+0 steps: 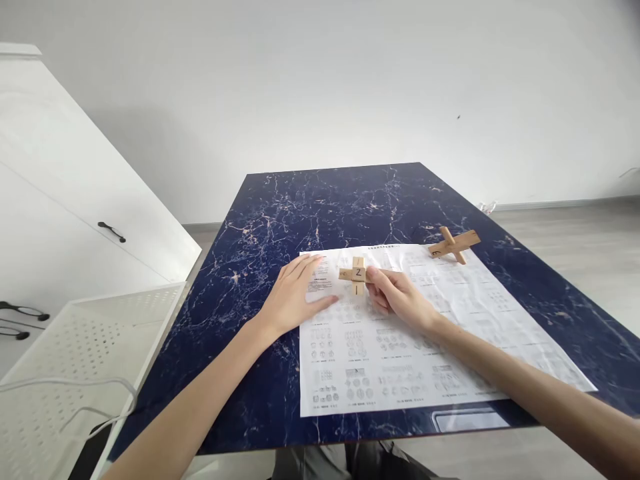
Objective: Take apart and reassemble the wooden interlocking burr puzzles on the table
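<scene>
Left hand (293, 298): lies flat, palm down, fingers stretched forward and close together, thumb spread to the side.
Left arm: bare forearm runs in from the lower left, wrist straight.
Right hand (397, 293): fingers curled in a closed grip, thumb and fingertips pinched at the front, knuckles turned upward.
Right arm: bare forearm enters from the lower right corner, angled toward the centre, wrist slightly bent.
Spacing: both hands near each other, not touching.

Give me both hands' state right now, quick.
Left hand: open, flat on the white printed instruction sheet, holding nothing.
Right hand: fingers closed on the small cross-shaped wooden puzzle piece marked "Z".
</scene>
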Action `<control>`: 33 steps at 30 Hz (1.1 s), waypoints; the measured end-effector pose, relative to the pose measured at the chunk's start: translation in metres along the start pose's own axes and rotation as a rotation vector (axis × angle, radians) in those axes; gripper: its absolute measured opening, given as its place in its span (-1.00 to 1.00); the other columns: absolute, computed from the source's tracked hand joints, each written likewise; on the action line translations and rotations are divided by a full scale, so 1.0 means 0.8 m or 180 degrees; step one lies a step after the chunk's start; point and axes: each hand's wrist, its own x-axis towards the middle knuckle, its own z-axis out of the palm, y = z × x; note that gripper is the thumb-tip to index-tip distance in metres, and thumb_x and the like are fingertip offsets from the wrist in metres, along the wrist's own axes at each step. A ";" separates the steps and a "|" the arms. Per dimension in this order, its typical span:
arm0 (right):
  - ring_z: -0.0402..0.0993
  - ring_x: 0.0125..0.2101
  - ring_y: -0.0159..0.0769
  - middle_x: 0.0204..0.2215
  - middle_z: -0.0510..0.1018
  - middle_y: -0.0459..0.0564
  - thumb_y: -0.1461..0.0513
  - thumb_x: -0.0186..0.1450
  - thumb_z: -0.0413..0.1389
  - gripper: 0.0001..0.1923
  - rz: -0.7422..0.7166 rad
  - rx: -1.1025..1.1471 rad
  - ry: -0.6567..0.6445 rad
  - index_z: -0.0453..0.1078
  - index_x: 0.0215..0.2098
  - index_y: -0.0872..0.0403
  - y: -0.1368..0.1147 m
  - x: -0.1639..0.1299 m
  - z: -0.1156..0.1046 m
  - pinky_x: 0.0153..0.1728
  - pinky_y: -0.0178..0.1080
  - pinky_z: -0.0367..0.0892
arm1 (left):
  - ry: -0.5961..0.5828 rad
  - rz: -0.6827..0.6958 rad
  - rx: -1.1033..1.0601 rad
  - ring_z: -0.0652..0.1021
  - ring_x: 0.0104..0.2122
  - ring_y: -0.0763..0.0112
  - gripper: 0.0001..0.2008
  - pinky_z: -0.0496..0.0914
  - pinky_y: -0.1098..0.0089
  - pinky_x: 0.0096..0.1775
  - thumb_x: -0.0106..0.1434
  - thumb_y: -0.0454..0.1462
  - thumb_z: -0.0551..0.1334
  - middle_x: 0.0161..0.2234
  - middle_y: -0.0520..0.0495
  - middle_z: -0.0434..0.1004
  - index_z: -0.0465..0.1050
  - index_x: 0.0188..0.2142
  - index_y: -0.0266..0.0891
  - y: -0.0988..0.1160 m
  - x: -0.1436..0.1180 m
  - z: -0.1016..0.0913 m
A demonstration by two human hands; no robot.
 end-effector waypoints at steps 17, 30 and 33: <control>0.34 -0.63 -0.23 -0.73 0.38 -0.05 -0.31 0.44 -0.11 -0.29 0.0471 -0.2503 0.1734 0.24 -0.60 -0.01 0.036 -0.102 -0.193 -0.50 -0.23 0.18 | 0.0299 -0.0570 0.0600 0.11 0.52 -0.16 -0.26 0.10 -0.10 0.45 0.53 0.09 0.01 0.51 -0.40 0.12 0.10 0.47 -0.38 -0.024 -0.021 0.010; 0.60 -0.31 0.09 -0.19 0.67 0.31 -0.03 0.58 -0.20 -0.43 0.0123 -0.4073 0.2058 0.54 -0.14 0.11 0.016 -0.098 -0.250 -0.33 -0.08 0.32 | 0.0728 -0.0898 0.1095 -0.06 0.55 -0.21 -0.15 0.02 -0.21 0.47 0.53 0.16 -0.07 0.54 -0.42 0.02 -0.02 0.54 -0.42 -0.038 -0.100 0.008; 0.61 -0.16 0.08 0.03 0.61 0.29 0.01 0.57 -0.15 -0.53 -0.0452 -0.4276 0.1668 0.49 0.05 0.09 0.006 -0.084 -0.256 -0.32 -0.10 0.39 | 0.0884 -0.0931 0.1208 -0.14 0.55 -0.23 -0.14 -0.01 -0.26 0.46 0.53 0.15 -0.07 0.57 -0.41 -0.11 -0.08 0.55 -0.42 -0.037 -0.105 0.007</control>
